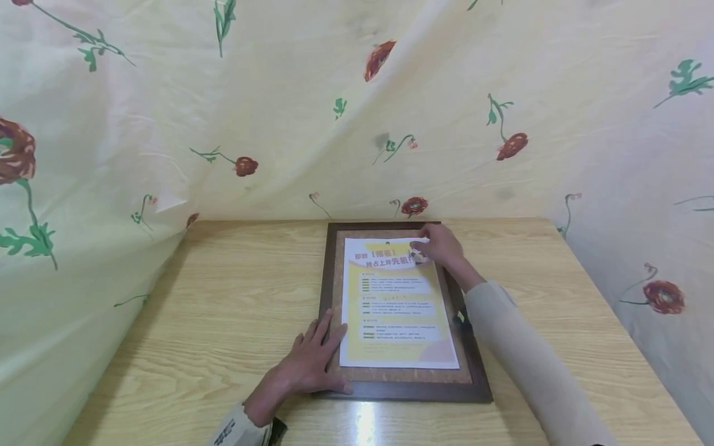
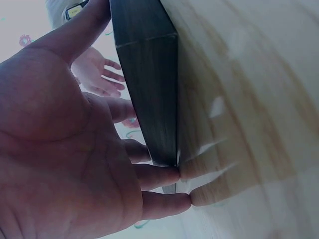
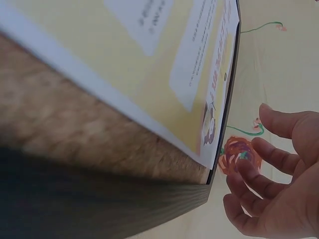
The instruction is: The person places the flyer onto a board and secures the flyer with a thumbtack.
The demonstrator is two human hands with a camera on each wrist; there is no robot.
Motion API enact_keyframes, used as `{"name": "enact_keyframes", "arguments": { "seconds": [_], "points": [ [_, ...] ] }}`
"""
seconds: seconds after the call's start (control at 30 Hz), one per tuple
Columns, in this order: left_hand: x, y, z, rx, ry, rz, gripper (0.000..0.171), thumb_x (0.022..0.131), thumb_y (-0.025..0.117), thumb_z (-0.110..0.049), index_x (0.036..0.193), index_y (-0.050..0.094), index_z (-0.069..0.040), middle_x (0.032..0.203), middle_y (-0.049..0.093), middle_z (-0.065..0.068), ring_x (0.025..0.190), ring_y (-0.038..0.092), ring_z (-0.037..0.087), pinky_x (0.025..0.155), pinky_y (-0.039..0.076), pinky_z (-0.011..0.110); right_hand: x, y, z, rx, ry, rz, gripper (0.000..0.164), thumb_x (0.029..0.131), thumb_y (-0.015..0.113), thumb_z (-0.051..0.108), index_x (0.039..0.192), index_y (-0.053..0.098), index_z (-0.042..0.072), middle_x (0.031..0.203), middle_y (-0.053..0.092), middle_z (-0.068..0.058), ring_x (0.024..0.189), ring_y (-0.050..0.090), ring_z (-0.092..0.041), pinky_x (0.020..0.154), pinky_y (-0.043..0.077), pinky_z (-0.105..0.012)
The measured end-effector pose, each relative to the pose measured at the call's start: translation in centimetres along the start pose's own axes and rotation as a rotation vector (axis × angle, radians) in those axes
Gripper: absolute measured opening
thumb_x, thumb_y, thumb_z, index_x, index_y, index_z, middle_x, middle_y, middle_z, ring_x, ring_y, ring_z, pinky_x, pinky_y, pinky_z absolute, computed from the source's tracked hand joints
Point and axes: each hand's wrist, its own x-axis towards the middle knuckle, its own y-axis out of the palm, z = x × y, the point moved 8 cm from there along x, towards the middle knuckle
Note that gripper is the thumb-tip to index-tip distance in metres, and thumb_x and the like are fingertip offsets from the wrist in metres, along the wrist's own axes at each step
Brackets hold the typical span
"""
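Note:
A cork board (image 1: 404, 375) with a dark wooden frame (image 1: 413, 391) lies on the table. On it is a yellow and white printed poster (image 1: 398, 310), with a small round pin (image 1: 387, 243) at its top middle. My left hand (image 1: 312, 359) rests at the board's lower left corner, fingers spread along the frame's side; the left wrist view shows the palm (image 2: 65, 149) beside the dark edge. Over the poster's top right corner is my right hand (image 1: 440, 246). In the right wrist view its loosely bent fingers (image 3: 269, 157) stand apart from the poster, holding nothing.
The wood-grain table (image 1: 234, 291) extends on both sides of the board. A pale flowered cloth (image 1: 290, 111) hangs behind the table and along both sides. A small dark device (image 1: 460, 316) with a yellow label sits at my right wrist, beside the frame's right edge.

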Motion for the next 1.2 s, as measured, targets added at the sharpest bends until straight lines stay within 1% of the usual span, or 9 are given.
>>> {"name": "enact_keyframes", "arguments": {
  "seconds": [0.13,0.3,0.37,0.5,0.63,0.83,1.0,1.2],
  "points": [
    [0.0,0.0,0.0,0.001,0.001,0.001,0.110,0.073,0.079,-0.060,0.155,0.029,-0.008,0.162,0.005,0.024,0.144,0.014,0.051,0.107,0.021,0.069,-0.9,-0.2,-0.4,-0.018,-0.004,-0.002,0.042,0.093,0.068,0.029,0.120,0.061,-0.004,0.116,0.061,-0.023,0.105,0.056,-0.037,0.089,0.046,-0.051],
    [0.2,-0.3,0.2,0.000,0.004,-0.006,0.110,0.072,0.080,-0.059,0.155,0.030,-0.007,0.162,0.005,0.025,0.143,0.013,0.052,0.107,0.021,0.070,-1.9,-0.7,-0.7,-0.015,-0.032,-0.019,0.042,0.092,0.069,0.027,0.118,0.061,-0.005,0.106,0.060,-0.022,0.093,0.055,-0.034,0.076,0.046,-0.045],
    [0.3,-0.3,0.3,0.001,0.004,-0.008,0.110,0.072,0.080,-0.059,0.155,0.030,-0.007,0.162,0.005,0.025,0.143,0.013,0.053,0.107,0.021,0.070,-2.3,-0.8,-0.9,-0.012,-0.043,-0.023,0.043,0.092,0.069,0.025,0.120,0.060,-0.007,0.105,0.059,-0.022,0.091,0.054,-0.034,0.073,0.045,-0.044],
    [0.5,-0.2,0.4,0.007,0.008,-0.008,0.110,0.072,0.080,-0.059,0.155,0.030,-0.007,0.161,0.005,0.026,0.142,0.014,0.054,0.106,0.022,0.071,-3.2,-1.0,-1.5,-0.036,-0.045,-0.030,0.048,0.092,0.069,0.025,0.124,0.059,-0.008,0.112,0.058,-0.026,0.098,0.054,-0.038,0.076,0.046,-0.049],
    [0.6,-0.2,0.5,0.009,0.007,-0.011,0.111,0.071,0.080,-0.060,0.155,0.031,-0.007,0.161,0.006,0.026,0.142,0.015,0.054,0.106,0.022,0.071,-4.0,-1.0,-2.1,-0.054,-0.042,-0.035,0.047,0.092,0.069,0.025,0.125,0.058,-0.008,0.119,0.056,-0.028,0.105,0.053,-0.041,0.080,0.046,-0.053],
    [0.5,-0.3,0.4,0.014,0.008,-0.015,0.111,0.071,0.081,-0.060,0.155,0.031,-0.007,0.161,0.006,0.026,0.142,0.016,0.054,0.105,0.024,0.071,-5.4,-1.4,-2.8,-0.083,-0.064,-0.060,0.045,0.092,0.069,0.025,0.123,0.059,-0.007,0.128,0.052,-0.033,0.109,0.053,-0.046,0.079,0.048,-0.056],
    [0.3,-0.4,0.2,0.014,0.009,-0.010,0.110,0.071,0.080,-0.060,0.155,0.031,-0.007,0.161,0.006,0.026,0.142,0.016,0.053,0.106,0.023,0.070,-6.7,-1.8,-3.2,-0.117,-0.085,-0.088,0.045,0.089,0.072,0.023,0.121,0.060,-0.007,0.129,0.050,-0.036,0.111,0.052,-0.051,0.079,0.048,-0.059],
    [0.3,-0.8,0.1,0.002,0.002,-0.005,0.105,0.073,0.080,-0.059,0.153,0.035,-0.007,0.161,0.009,0.025,0.142,0.018,0.051,0.109,0.024,0.065,-8.2,-2.1,-3.9,-0.157,-0.073,-0.100,0.051,0.089,0.073,0.027,0.123,0.058,-0.008,0.132,0.047,-0.038,0.113,0.050,-0.054,0.081,0.047,-0.062]
  ]
}}
